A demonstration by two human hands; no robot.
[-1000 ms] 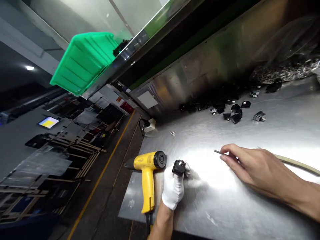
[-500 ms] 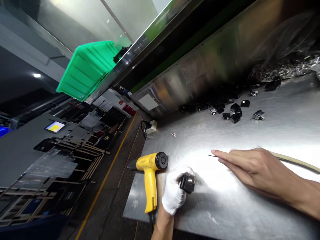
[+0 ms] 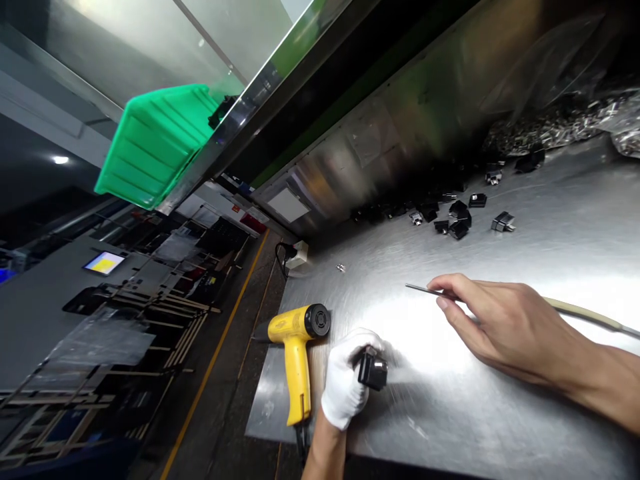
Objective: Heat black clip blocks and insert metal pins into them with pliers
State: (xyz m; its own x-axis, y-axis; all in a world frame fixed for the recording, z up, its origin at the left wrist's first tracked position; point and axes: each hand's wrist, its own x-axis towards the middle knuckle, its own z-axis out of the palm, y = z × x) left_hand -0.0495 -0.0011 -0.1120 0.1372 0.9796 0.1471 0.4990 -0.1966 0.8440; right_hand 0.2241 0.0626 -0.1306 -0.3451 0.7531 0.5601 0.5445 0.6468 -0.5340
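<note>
My left hand [image 3: 347,380], in a white glove, is closed around a small black plastic part [image 3: 373,370] with a shiny metal piece at its end. To the right, my bare right hand [image 3: 500,320] pinches a thin metal rod [image 3: 420,289] between thumb and fingers, its tip pointing left above the metal table. The rod and the black part are apart. Behind my right wrist lies a curved beige strip [image 3: 583,311], partly hidden by the arm. A yellow heat gun [image 3: 297,360] lies just left of my gloved hand.
Several black parts [image 3: 459,220] with metal pieces lie along the back of the metal table [image 3: 550,427]. A pile of small metal pieces [image 3: 565,130] sits at the back right. A green bin [image 3: 155,147] stands on the shelf above. A white socket box [image 3: 299,255] is at the left corner.
My right hand has lifted slightly and turned, and more of the thin metal rod shows in its fingers. My left hand keeps its hold on the black part. The view has shifted a little.
</note>
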